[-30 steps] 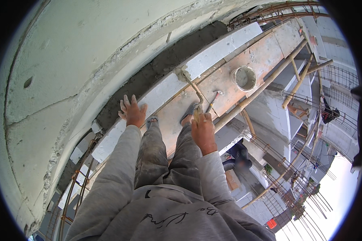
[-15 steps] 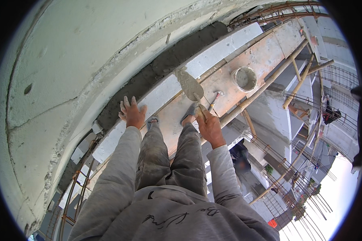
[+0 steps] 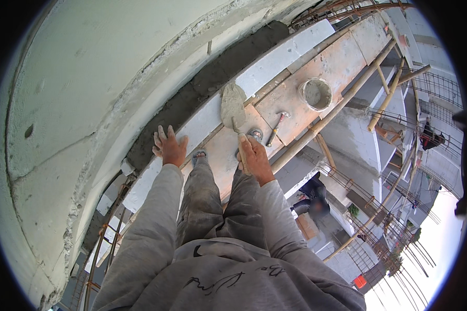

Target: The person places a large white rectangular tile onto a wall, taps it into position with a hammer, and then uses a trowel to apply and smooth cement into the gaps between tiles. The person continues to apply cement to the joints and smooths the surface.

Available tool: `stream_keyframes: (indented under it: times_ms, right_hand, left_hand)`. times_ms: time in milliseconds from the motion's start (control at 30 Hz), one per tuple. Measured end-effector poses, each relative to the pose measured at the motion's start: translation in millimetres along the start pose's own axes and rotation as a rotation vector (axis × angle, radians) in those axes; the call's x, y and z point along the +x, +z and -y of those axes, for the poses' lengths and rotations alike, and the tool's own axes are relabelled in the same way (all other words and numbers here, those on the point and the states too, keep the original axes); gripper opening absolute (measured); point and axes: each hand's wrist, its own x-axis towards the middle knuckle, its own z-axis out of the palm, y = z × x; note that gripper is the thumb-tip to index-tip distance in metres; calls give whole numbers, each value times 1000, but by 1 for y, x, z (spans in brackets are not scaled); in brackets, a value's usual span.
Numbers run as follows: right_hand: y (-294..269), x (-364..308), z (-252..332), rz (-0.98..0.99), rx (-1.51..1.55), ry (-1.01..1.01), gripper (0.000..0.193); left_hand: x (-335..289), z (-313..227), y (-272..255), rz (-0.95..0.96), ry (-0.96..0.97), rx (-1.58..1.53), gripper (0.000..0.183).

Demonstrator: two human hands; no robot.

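My right hand (image 3: 256, 159) is wrapped round the wooden handle of a trowel (image 3: 233, 108). Grey mortar coats the trowel's blade, which lies over the edge of a row of white blocks (image 3: 202, 115). Fingers spread, my left hand (image 3: 170, 146) rests on the top of the blocks farther left. Between the blocks and the curved wall runs a strip of wet dark mortar (image 3: 213, 72). A hammer (image 3: 278, 127) lies on the planks just beyond my right hand. To its right stands a round bucket (image 3: 315, 94) with grey mortar inside.
I stand on orange-brown planks (image 3: 337, 61) along the blocks. A pale curved concrete wall (image 3: 88, 78) fills the left. Bamboo poles (image 3: 342, 106) edge the planks on the right, with a drop beyond. Below, another person (image 3: 314, 197) is at work. Rusty rebar (image 3: 101, 238) stands at lower left.
My right hand has brought the trowel leftward and turned it, so its handle now slants across toward my legs. My left hand stays on the blocks. The person below has come further into sight.
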Motion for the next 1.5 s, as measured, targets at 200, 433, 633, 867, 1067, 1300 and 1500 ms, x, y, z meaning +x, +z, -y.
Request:
stream_keyframes:
  times_ms: [200, 433, 633, 867, 1067, 1300, 1500]
  right_hand:
    - [8, -1, 7, 178, 19, 78, 36]
    - [-1, 5, 14, -6, -134, -179, 37]
    - [2, 10, 22, 157, -18, -13, 38]
    - [-5, 13, 30, 333, 140, 86, 47]
    - [-4, 20, 26, 117, 221, -107, 43]
    - [26, -9, -21, 161, 770, -104, 40]
    - [33, 54, -84, -30, 1159, 36, 31]
  left_hand:
    - [5, -4, -3, 35, -17, -6, 74]
    - [7, 3, 0, 7, 0, 30, 74]
    - [19, 6, 1, 7, 6, 36, 74]
    - [27, 8, -2, 40, 11, 79, 74]
    - [32, -5, -18, 42, -1, 95, 73]
    - [48, -11, -30, 103, 101, -22, 74]
    - [57, -9, -36, 157, 171, -242, 68]
